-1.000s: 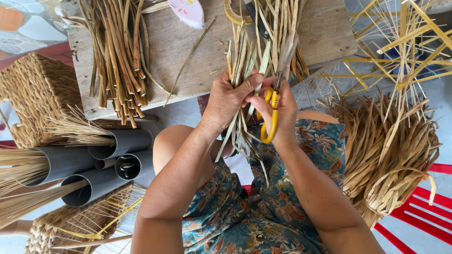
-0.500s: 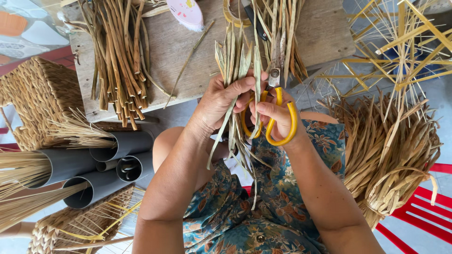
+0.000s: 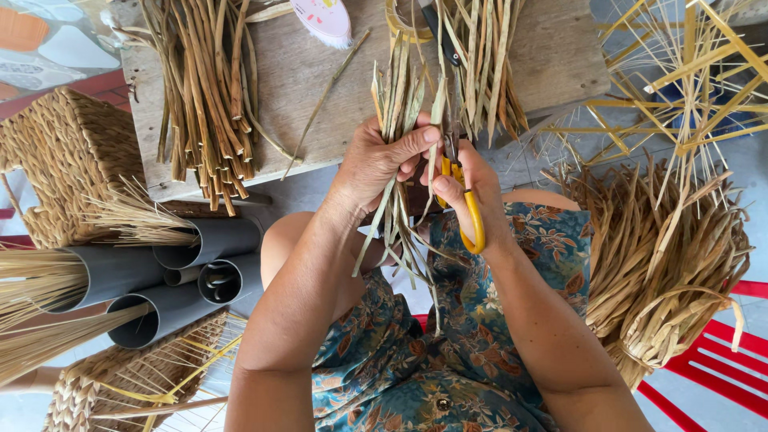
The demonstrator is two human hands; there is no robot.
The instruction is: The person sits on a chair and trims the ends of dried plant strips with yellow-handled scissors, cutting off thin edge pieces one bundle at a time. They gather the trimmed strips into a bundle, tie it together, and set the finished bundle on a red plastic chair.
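Gripping a bundle of dried reed strips (image 3: 398, 160) above the worktop's (image 3: 320, 96) near edge, the left hand (image 3: 376, 164) has its fingers clamped around them. The right hand (image 3: 472, 188) has its fingers closed through the yellow handles of scissors (image 3: 460, 172), blades among the strip tops. Another reed pile (image 3: 204, 96) lies at the worktop's left edge.

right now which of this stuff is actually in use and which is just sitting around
In use:
- left hand gripping a bunch of dried strips
- right hand working yellow-handled scissors

Lying about:
- reed bundle on the wooden board
- grey pipes
- woven basket
- brush
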